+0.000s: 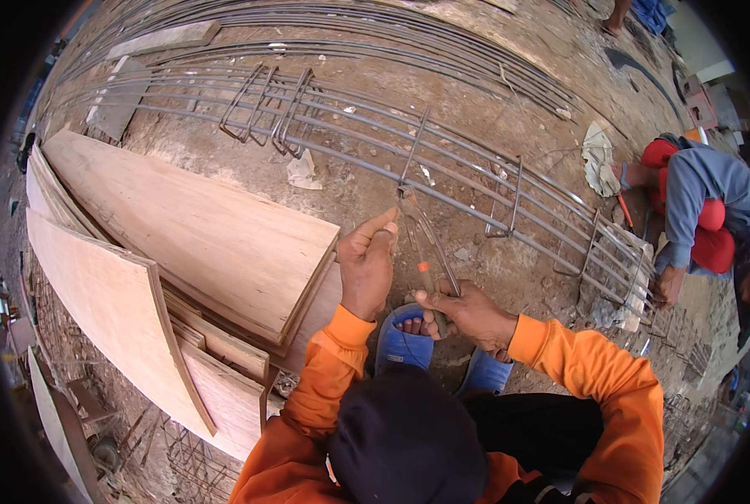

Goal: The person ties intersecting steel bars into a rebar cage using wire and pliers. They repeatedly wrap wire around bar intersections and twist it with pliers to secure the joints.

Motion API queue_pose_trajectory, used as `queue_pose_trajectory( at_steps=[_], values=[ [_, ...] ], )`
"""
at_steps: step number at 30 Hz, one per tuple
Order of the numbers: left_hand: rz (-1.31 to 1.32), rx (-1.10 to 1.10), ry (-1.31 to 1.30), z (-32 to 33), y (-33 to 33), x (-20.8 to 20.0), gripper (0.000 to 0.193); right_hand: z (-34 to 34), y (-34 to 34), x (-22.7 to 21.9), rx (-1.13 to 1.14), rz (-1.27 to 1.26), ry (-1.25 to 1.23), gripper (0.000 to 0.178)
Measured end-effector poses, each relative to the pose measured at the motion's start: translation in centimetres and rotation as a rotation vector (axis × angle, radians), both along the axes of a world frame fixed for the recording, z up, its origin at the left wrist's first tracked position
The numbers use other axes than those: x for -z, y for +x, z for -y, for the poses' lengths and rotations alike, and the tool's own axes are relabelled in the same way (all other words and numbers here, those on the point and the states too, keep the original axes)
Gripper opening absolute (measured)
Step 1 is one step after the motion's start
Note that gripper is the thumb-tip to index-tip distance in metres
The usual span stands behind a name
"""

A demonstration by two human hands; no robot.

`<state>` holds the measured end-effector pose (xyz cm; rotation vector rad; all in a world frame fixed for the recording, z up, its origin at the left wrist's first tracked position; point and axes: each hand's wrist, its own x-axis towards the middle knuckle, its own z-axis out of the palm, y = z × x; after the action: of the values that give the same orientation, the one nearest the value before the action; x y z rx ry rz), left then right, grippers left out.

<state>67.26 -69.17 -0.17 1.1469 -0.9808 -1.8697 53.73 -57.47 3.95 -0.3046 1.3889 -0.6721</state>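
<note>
My right hand [469, 312] is wrapped round the handle ends of long-handled pincers [432, 237], one handle marked with an orange band. The pincers' jaws meet the near bar of a long rebar cage [354, 161], at the foot of a square stirrup [414, 144]. Just left of the jaws, my left hand [366, 262] is raised with thumb and forefinger pressed together. Whatever they pinch is too small to make out. Several bent stirrups [272, 109] are bunched farther left along the cage.
Plywood sheets [198, 227] are stacked at the left, close to my left arm. Loose rebar [366, 21] lies beyond the cage. At the right, a co-worker [702, 202] bends over the cage's end, which rests by a pale block [639, 273]. My blue sandals [404, 340] are below my hands.
</note>
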Motion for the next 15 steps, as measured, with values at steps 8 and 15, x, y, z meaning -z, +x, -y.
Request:
queue_pose_trajectory(
  at_steps=[8, 15],
  values=[
    [-0.017, -0.042, 0.084, 0.0, -0.1, -0.7, 0.027, 0.1, 0.9, 1.1, 0.071, 0.064, -0.023, 0.039],
    [-0.177, -0.062, 0.16, -1.6, 2.5, -0.6, 0.033, -5.4, -5.2, -1.9, -0.224, -0.441, -0.161, 0.038]
  ],
)
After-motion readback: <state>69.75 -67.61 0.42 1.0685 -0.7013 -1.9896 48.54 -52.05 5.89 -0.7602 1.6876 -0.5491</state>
